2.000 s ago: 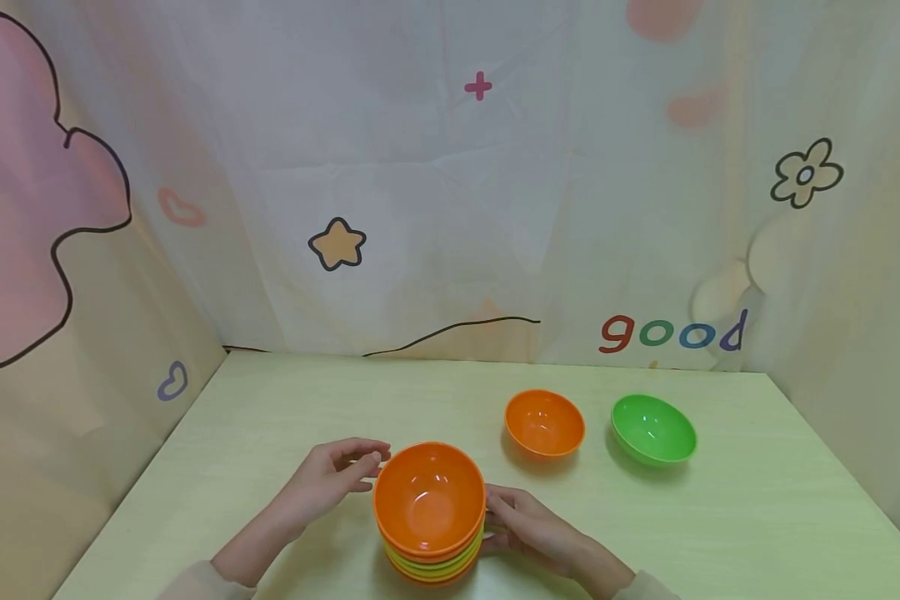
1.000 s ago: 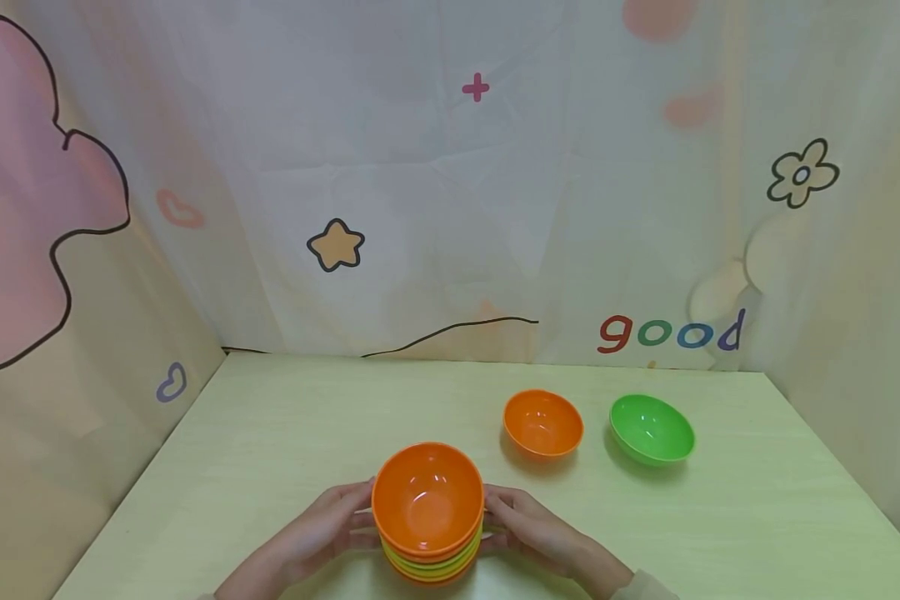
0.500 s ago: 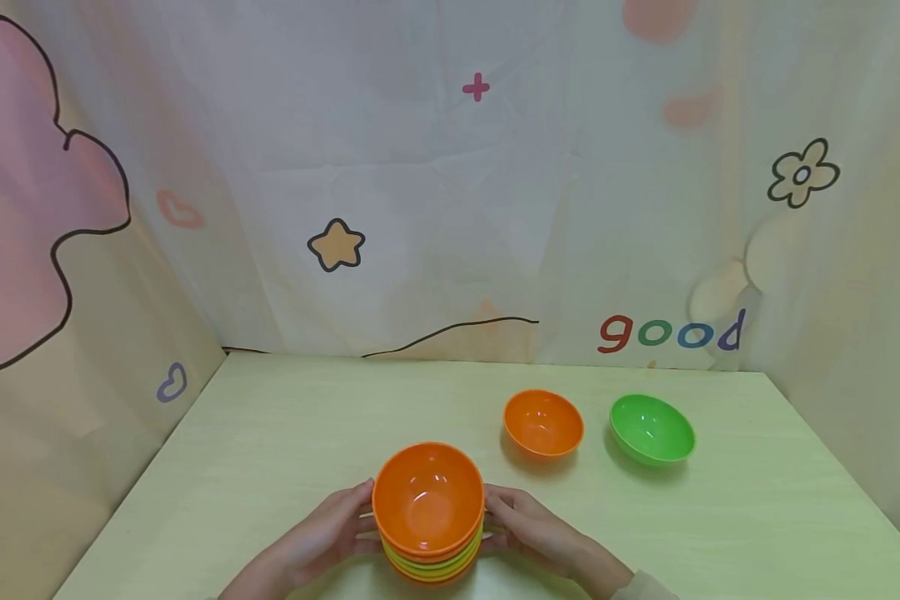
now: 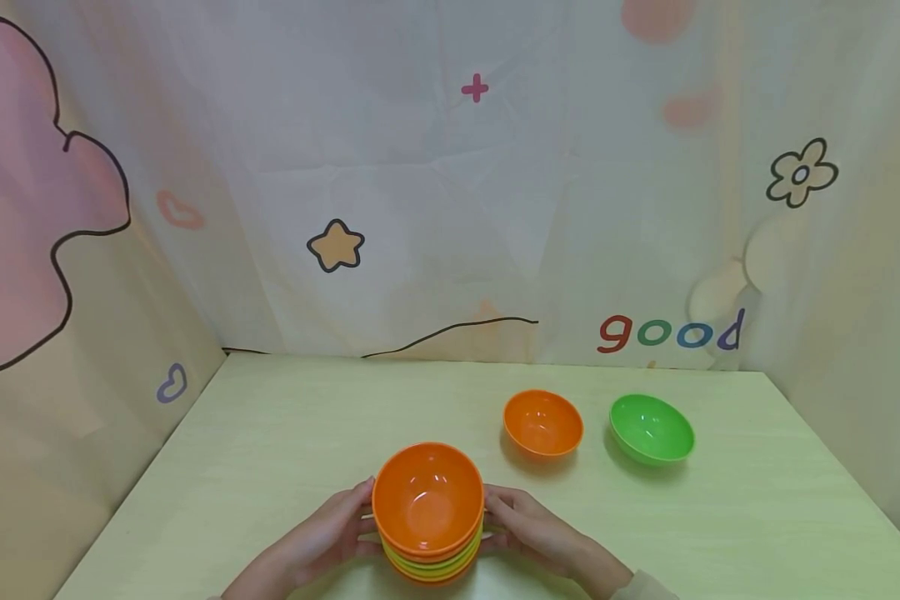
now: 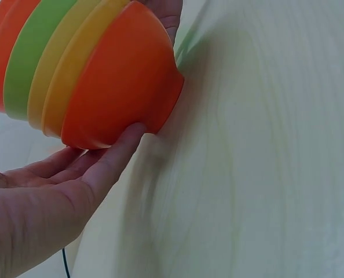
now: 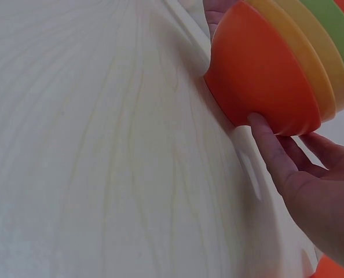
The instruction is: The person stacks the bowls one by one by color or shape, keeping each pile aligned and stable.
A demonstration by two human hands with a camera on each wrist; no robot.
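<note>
A stack of nested bowls (image 4: 427, 508) stands upright on the table near the front, an orange one on top. In the left wrist view a green bowl (image 5: 30, 63), a yellow bowl (image 5: 82, 52) and the lowest orange bowl (image 5: 125, 81) show in it. My left hand (image 4: 326, 533) lies against the stack's left side, thumb at the top rim, fairly straight fingers along the lower bowls. From the right, my right hand (image 4: 532, 529) touches the stack likewise; in the right wrist view one fingertip (image 6: 256, 119) meets the lowest bowl near its foot.
Behind the stack to the right, a single orange bowl (image 4: 543, 425) sits on the pale table (image 4: 307, 408). A green bowl (image 4: 652, 429) stands further right. Printed cloth (image 4: 435, 208) hangs along the table's back and sides.
My left hand, held off the stack's upper left side two seconds ago, has come down and in against it. Right hand, stack and both single bowls have kept their places.
</note>
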